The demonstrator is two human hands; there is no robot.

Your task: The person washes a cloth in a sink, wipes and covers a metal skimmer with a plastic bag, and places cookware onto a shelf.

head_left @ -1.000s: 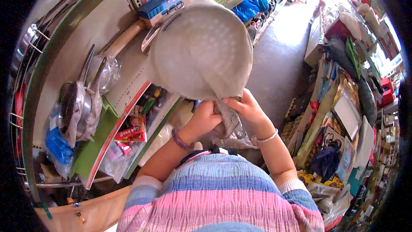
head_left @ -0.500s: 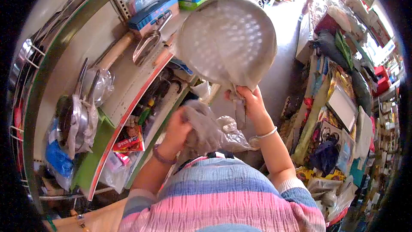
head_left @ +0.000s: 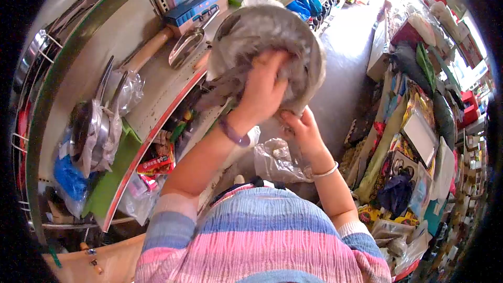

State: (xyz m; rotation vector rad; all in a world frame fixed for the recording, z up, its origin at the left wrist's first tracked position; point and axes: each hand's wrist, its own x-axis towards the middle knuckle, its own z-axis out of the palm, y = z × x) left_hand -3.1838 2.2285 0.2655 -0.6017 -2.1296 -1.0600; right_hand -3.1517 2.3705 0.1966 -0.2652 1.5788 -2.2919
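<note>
A large round perforated metal skimmer [head_left: 318, 65] is held up in front of me, its bowl tilted. My right hand [head_left: 303, 130] is closed around its handle, just below the bowl. My left hand [head_left: 266, 85] presses a crumpled grey cloth [head_left: 224, 88] against the face of the skimmer. Cloth and hand cover most of the holes, and the left fingertips are partly hidden in the folds. Beneath my right hand hangs a clear plastic bag [head_left: 277, 160]; whether the hand holds it, I cannot tell.
To the left runs a shelf with a red edge [head_left: 157, 144], bearing a metal scoop [head_left: 187, 47], a blue box [head_left: 196, 8] and pans wrapped in plastic [head_left: 97, 136]. Packed goods, including a white-framed panel [head_left: 419, 130], line the right side. A grey aisle floor [head_left: 348, 47] stretches ahead.
My left hand has moved up and forward with the cloth, from beside the handle onto the skimmer's face. The skimmer has shifted slightly left and tilted. My right hand keeps its hold.
</note>
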